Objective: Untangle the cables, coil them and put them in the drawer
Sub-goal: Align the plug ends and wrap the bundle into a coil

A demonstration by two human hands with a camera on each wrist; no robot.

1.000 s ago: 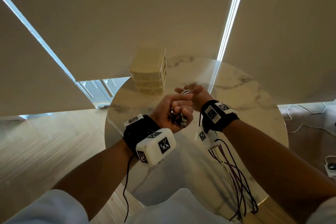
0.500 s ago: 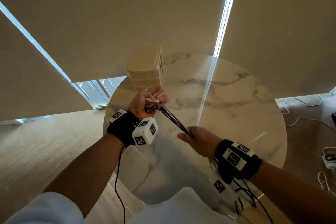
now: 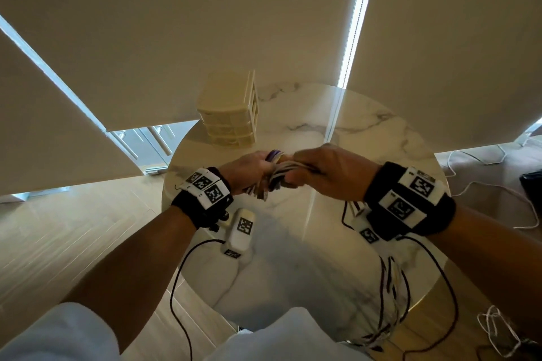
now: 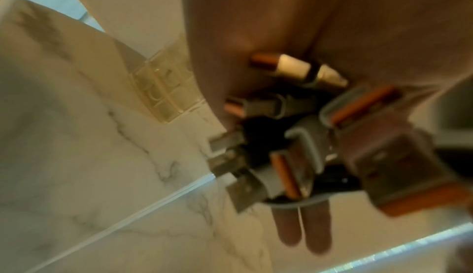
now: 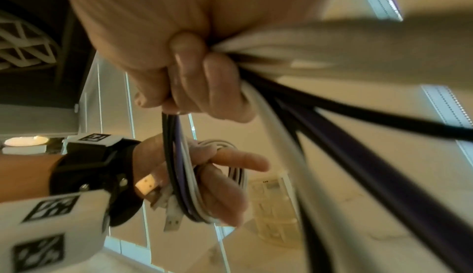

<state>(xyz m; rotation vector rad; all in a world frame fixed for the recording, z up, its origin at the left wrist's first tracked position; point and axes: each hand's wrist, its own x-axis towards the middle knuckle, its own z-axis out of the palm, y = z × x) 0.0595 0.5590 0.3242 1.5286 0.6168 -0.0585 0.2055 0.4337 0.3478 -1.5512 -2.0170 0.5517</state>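
Over the round marble table (image 3: 366, 138) my two hands meet on a bundle of cables (image 3: 277, 177) in white, purple and black. My left hand (image 3: 246, 173) holds the coil, with the strands wound round its fingers (image 5: 225, 188) and several USB plugs (image 4: 294, 146) sticking out of the palm. My right hand (image 3: 318, 173) grips the loose run of the same cables (image 5: 332, 135) in a fist right beside the coil. The rest of the cables (image 3: 391, 302) hangs from under my right wrist over the table's near edge. The cream drawer unit (image 3: 231, 114) stands shut just behind my left hand.
Roller blinds hang close behind the table. Thin white leads (image 3: 495, 328) lie on the floor at the right, and a dark object (image 3: 532, 184) sits at the right edge. A black lead (image 3: 179, 287) from my wrist camera dangles under my left arm.
Half a second ago my right hand had drawn the cables out down and to the right. It has swung back up to my left hand, which moved slightly right, away from the drawer unit.
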